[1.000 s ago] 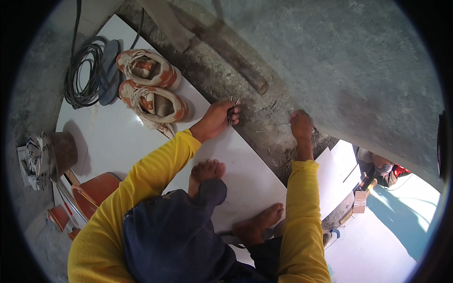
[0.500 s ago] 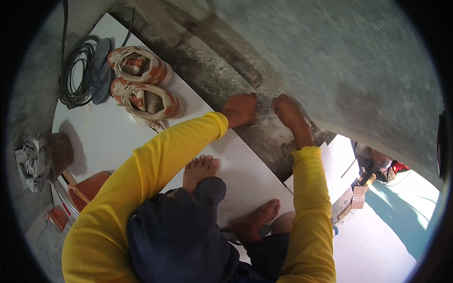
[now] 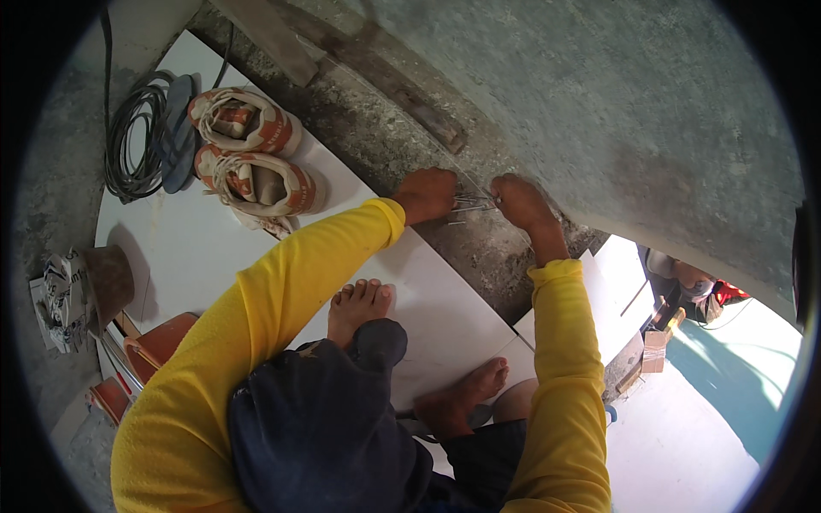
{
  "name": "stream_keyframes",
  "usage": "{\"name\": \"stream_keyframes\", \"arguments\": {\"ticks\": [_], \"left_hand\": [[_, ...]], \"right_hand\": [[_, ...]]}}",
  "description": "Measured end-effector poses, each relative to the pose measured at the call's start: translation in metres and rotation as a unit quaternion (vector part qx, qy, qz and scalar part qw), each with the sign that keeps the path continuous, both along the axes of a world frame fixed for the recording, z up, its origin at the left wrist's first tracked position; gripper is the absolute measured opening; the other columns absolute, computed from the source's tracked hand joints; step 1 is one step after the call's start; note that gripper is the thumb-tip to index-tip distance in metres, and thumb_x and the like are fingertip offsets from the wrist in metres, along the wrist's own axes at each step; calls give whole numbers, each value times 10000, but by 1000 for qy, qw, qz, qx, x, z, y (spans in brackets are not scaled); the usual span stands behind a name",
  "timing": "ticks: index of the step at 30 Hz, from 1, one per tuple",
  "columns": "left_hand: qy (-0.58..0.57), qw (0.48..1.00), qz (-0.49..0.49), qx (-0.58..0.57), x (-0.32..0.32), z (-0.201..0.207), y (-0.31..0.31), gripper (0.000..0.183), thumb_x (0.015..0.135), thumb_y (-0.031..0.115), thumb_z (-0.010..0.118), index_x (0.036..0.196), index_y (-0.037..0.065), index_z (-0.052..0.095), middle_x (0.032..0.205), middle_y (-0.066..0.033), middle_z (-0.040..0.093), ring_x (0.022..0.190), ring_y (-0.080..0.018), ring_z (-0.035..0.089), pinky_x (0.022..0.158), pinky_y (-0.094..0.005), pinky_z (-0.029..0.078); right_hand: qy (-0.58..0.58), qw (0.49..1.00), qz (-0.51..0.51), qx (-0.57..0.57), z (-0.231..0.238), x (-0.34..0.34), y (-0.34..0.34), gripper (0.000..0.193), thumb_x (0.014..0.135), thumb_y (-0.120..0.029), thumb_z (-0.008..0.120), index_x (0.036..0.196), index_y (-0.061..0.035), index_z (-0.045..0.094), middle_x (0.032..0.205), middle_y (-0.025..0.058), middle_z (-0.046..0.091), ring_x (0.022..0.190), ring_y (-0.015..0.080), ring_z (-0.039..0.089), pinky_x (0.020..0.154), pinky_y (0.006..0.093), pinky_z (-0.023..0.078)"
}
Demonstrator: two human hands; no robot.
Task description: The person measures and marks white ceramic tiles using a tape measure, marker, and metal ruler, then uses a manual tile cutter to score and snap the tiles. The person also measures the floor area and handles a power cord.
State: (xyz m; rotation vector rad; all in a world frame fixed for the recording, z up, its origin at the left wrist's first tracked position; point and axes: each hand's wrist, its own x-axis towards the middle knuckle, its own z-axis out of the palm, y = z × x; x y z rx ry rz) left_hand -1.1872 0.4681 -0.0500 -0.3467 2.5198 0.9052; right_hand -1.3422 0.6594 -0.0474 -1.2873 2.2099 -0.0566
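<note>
My left hand [image 3: 427,195] is closed above the rough concrete strip at the edge of the white tiles. Several thin, shiny, nail-like metal pieces [image 3: 471,203] poke out from its fingers toward the right hand. Across the gap my right hand [image 3: 523,205] is closed in a pinch, close to the pieces' far ends. A thin pale string [image 3: 402,113] runs from the upper left down to the space between my hands and seems to meet the right fingertips. What lies inside the fists is hidden.
Wooden boards [image 3: 432,124] lie along the grey wall [image 3: 633,111]. Worn orange-and-cream shoes [image 3: 269,184], a flip-flop [image 3: 180,137] and coiled cable [image 3: 128,141] rest on white tiles [image 3: 197,256]. A bucket [image 3: 109,282] stands left; a co-worker's arm [image 3: 691,275] shows at right.
My hands stay close together over the strip. More of the thin metal pieces shows between them now, and the right fingers have curled slightly lower. The whole view has shifted a little.
</note>
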Motion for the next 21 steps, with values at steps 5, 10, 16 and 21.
{"name": "stream_keyframes", "arguments": {"ticks": [5,10,16,21], "left_hand": [[12,997,-77,-15,-5,8,2,297,949,299,724,1080,32,725,1084,-222,754,1033,-413,735,905,-525,569],[23,999,-38,7,3,13,7,326,956,312,723,1093,16,703,1067,-229,751,1021,-422,733,900,-531,566],[56,998,13,15,8,3,12,370,915,332,762,1097,16,700,1030,-222,750,1012,-425,730,899,-534,562],[30,999,-36,10,-2,14,17,350,865,304,798,1055,15,744,1085,-223,763,1061,-406,735,924,-505,575]], "right_hand": [[11,998,2,-55,-6,-3,14,124,896,-79,722,1007,-47,677,1034,170,696,1008,410,670,884,478,534],[-34,997,-2,-64,0,-9,25,111,906,-93,710,1003,-46,685,1030,174,700,1005,406,672,878,485,533],[-108,992,-53,-34,13,-2,23,196,851,-125,806,1000,-79,686,1032,162,705,999,406,672,868,484,533],[-71,996,-34,-43,2,-6,36,210,836,-144,829,980,-86,687,1002,148,707,982,393,677,852,477,536]]}}
